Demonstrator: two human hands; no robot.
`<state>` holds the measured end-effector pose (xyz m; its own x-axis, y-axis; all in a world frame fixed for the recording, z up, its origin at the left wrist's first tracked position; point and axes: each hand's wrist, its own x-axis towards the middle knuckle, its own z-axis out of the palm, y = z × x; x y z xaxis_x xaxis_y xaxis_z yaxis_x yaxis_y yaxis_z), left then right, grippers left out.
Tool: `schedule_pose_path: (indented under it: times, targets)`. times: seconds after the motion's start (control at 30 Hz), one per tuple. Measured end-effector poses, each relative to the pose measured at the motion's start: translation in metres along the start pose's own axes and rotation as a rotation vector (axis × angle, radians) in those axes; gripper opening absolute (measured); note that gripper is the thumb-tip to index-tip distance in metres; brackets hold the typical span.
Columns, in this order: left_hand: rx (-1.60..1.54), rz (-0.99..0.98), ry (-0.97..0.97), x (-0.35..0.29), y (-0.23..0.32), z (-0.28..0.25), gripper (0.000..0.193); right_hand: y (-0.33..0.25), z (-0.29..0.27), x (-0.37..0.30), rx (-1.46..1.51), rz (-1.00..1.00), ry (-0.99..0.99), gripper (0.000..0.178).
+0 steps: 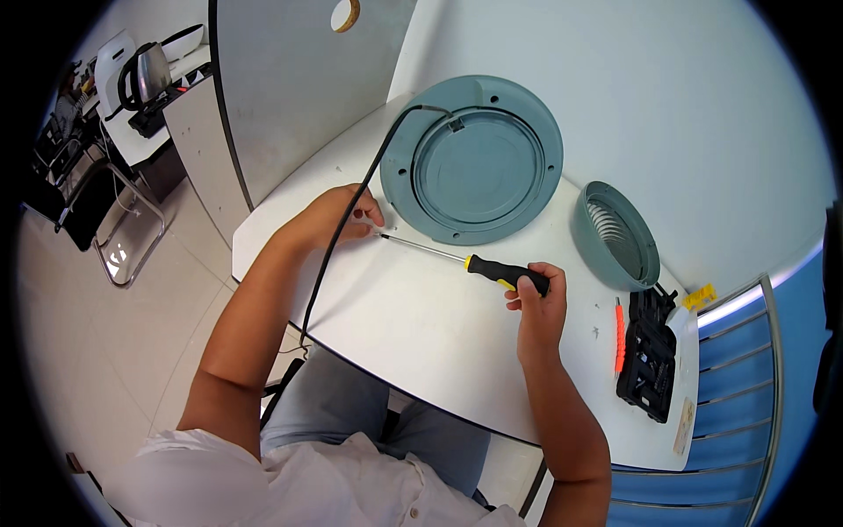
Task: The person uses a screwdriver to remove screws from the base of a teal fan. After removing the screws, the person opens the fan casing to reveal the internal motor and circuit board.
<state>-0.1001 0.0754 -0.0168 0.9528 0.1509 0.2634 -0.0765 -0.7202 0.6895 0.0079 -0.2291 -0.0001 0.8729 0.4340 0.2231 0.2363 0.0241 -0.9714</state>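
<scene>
My right hand [540, 303] is closed round the black and yellow handle of a screwdriver [505, 270], whose metal shaft points left. Its tip ends just beside the fingers of my left hand [347, 217]. Thumb and forefinger of that hand are apart near the tabletop; whether a tiny part lies at the tip is too small to tell. Beyond both hands lies a round grey-green base [399, 198] with holes in its rim and a recessed middle. A black cable [338, 230] runs from it past my left wrist and over the table's front edge.
At the right stands a grey-green round housing [584, 237] with a slotted inside. Near it are an open black tool case [645, 378], an orange-red rod [620, 338] and a yellow packet [700, 297]. A grey partition [299, 97] borders the white table [413, 325]. Metal railing [771, 351] stands rightward.
</scene>
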Motion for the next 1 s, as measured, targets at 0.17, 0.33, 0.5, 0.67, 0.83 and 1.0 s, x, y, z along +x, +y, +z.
schedule_pose_path:
  times: [0.17, 0.33, 0.5, 0.67, 0.83, 1.0]
  targets:
    - [0.104, 0.007, -0.033, 0.002, 0.005, 0.008, 0.016, 0.001, -0.002, 0.002, 0.020, 0.043, 0.002, 0.025]
    - [0.093, -0.023, -0.060, 0.002, 0.011, 0.010, 0.015, 0.005, -0.007, 0.004, 0.017, 0.026, 0.017, 0.024]
    - [0.074, -0.015, -0.042, 0.001, 0.012, 0.011, 0.015, 0.009, -0.008, 0.007, 0.040, 0.044, -0.003, 0.024]
    - [0.057, 0.003, -0.062, 0.003, 0.011, 0.013, 0.015, 0.009, -0.007, 0.006, 0.056, 0.043, -0.005, 0.023]
    - [0.088, -0.035, -0.027, 0.004, 0.000, 0.010, 0.010, 0.008, -0.026, 0.014, 0.262, -0.144, 0.077, 0.019]
    - [0.035, -0.047, -0.029, 0.006, -0.008, 0.015, 0.012, -0.004, -0.078, 0.040, 0.486, -0.303, 0.363, 0.017]
